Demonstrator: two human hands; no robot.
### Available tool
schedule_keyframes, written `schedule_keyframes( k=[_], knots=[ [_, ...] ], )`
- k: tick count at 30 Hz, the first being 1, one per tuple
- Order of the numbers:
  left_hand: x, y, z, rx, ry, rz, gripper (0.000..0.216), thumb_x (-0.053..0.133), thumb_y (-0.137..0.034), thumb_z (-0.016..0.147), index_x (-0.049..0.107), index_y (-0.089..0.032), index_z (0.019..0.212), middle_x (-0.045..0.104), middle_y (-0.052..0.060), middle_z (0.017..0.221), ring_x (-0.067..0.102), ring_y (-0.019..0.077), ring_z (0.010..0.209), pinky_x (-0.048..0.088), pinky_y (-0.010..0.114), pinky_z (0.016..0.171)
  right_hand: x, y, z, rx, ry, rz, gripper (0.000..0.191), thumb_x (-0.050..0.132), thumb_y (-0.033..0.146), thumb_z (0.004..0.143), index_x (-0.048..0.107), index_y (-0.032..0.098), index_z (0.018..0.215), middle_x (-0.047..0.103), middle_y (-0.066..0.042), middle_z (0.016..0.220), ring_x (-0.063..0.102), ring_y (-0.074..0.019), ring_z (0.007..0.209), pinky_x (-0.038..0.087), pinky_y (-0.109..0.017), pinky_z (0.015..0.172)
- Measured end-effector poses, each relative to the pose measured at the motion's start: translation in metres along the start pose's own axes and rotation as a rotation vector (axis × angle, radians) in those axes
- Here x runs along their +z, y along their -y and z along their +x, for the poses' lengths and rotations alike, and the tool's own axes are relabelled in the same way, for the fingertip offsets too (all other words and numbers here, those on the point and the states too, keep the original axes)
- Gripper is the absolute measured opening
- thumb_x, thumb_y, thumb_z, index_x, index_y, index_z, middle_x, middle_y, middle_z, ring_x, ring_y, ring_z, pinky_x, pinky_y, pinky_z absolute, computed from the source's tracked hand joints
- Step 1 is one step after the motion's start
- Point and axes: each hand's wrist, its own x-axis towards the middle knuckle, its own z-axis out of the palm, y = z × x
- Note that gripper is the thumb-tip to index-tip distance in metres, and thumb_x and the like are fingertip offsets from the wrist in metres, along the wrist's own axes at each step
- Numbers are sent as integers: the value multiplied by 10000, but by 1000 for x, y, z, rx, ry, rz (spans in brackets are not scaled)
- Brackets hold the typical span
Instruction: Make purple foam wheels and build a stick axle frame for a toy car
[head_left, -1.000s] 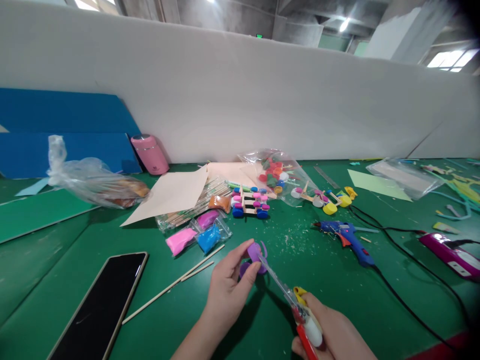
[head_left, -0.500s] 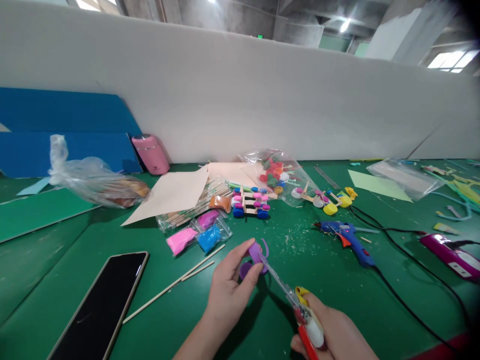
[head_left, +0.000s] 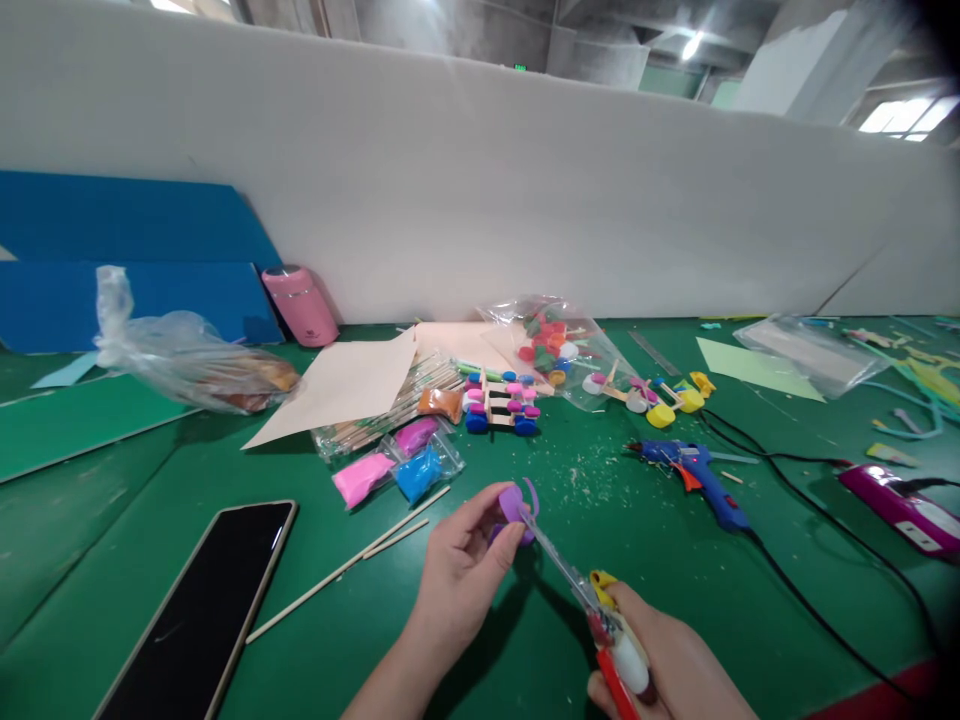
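My left hand (head_left: 466, 565) pinches a purple plastic bottle cap (head_left: 511, 503) between thumb and fingertips. A thin purple strip curls out from the cap's upper right side. More purple shows lower down, behind my thumb, partly hidden. In my right hand (head_left: 667, 655) is a pair of scissors (head_left: 570, 580) with red and yellow handles. Their blades reach up and left, and the tips meet the cap by the strip. Left of my hands lie thin wooden sticks (head_left: 345, 572) on the green table.
A phone (head_left: 202, 610) lies at the left front. Small bags of coloured clay (head_left: 420, 472) and several stick-and-cap models (head_left: 501, 405) sit behind my hands. On the right, a blue glue gun (head_left: 694, 468) and its cord lie by a magenta power strip (head_left: 900, 510).
My left hand has tilted the cap slightly, so less of its lower purple part shows. The scissors stay at nearly the same spot. Everything else is as before.
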Motion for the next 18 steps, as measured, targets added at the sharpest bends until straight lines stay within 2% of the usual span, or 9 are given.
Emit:
schedule_keyframes(
  k=[8,12,18],
  knots=[
    [-2,3,0,31,-1,0,305,646,-236,690,632,-140,979,685,82,859,634,198,760,529,283,675,7,-1,3,95,48,21,219,606,280,671,496,218,850,616,23,611,593,-160,569,343,-204,473],
    [-3,6,1,61,-29,23,327,658,-241,674,634,-148,986,686,80,871,633,201,771,528,282,678,3,0,2,65,71,23,207,608,280,669,498,214,832,623,21,636,579,-144,560,341,-196,473],
    [-2,0,0,69,-1,95,317,634,-221,694,623,-136,1000,674,72,865,624,181,761,519,264,685,4,4,0,92,-10,22,145,580,299,693,483,219,766,588,31,596,556,-129,513,341,-205,474]
  ],
)
